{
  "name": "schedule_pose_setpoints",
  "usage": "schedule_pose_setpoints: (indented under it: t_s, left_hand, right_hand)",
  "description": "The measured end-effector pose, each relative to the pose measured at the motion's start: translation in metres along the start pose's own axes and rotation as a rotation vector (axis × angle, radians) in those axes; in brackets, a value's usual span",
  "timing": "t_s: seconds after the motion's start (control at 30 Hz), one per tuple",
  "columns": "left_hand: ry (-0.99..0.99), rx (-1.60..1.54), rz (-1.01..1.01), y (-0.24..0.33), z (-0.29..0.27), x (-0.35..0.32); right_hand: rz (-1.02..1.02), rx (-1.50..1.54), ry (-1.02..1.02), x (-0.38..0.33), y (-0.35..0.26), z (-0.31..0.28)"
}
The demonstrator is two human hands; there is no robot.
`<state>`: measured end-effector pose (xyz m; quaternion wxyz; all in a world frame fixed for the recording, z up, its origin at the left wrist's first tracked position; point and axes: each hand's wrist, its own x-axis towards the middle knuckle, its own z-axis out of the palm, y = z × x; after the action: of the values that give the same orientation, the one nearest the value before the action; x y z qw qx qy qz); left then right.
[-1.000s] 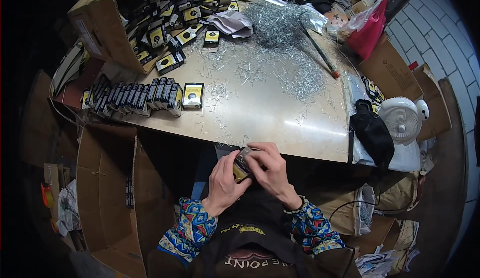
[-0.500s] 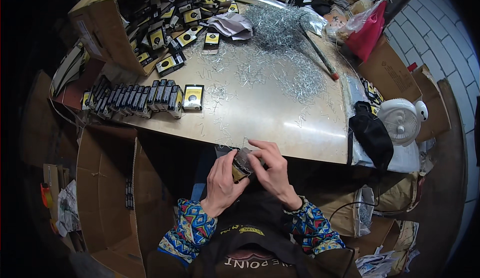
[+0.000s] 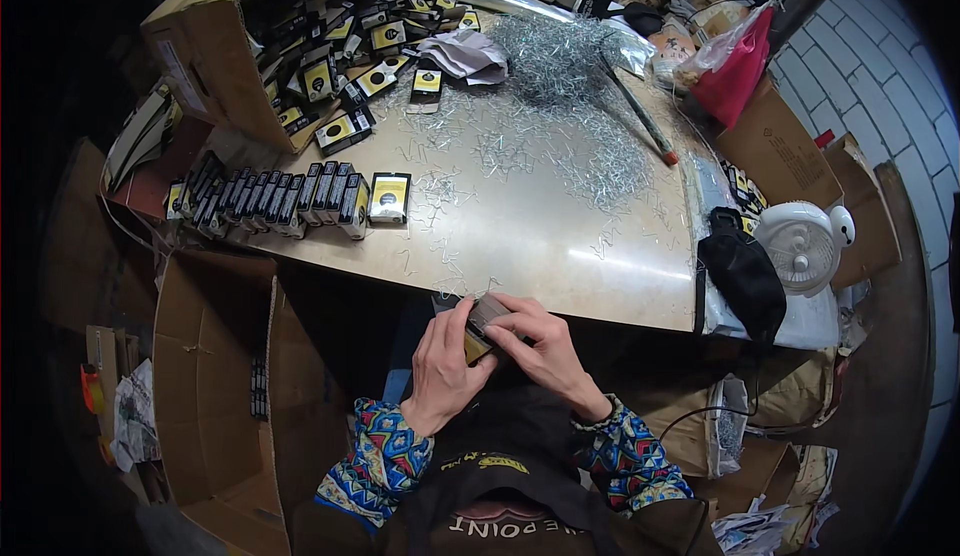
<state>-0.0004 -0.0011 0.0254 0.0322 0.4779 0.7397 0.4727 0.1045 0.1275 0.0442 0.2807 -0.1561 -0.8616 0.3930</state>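
Just below the table's front edge, my left hand [image 3: 443, 366] is wrapped round a small black-and-yellow cardboard box [image 3: 473, 345]. A grey upper part [image 3: 486, 312] of the box sticks up between my hands; whether it is a flap or the contents I cannot tell. My right hand [image 3: 543, 344] has its thumb and fingers closed on that grey part. Bent wire pieces [image 3: 452, 284] lie on the table edge right beyond my fingers. Much of the box is hidden by both hands.
Upright packed boxes [image 3: 290, 199] stand in a row at left, with a single box [image 3: 389, 199] beside them. A large carton [image 3: 200, 76] spills similar boxes. Wire pieces heap [image 3: 560, 61] at the back. A fan [image 3: 800, 246] and black pouch [image 3: 740, 276] sit at right.
My right hand's fingers have drawn in from a raised, spread pose and now press on the box's grey part. My left hand has kept its hold on the box.
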Motion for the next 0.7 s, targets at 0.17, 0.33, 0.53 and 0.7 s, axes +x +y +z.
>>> schedule_pose_setpoints:
  t_s: [0.17,0.33,0.53,0.7]
  left_hand:
    - [-0.046,-0.017,-0.006,-0.002,0.001,-0.003]
    - [-0.028,-0.057,-0.034,-0.003,0.002,-0.002]
    - [-0.027,-0.162,-0.062,-0.003,0.003,-0.001]
    - [-0.082,-0.344,-0.229,-0.001,0.002,0.001]
  right_hand:
    - [0.209,0.309,0.083,0.001,0.0,-0.003]
    - [0.122,0.286,0.09,-0.001,0.005,-0.008]
    - [-0.066,0.103,-0.022,-0.001,-0.005,-0.006]
    - [0.37,0.419,-0.034,-0.012,0.0,-0.008]
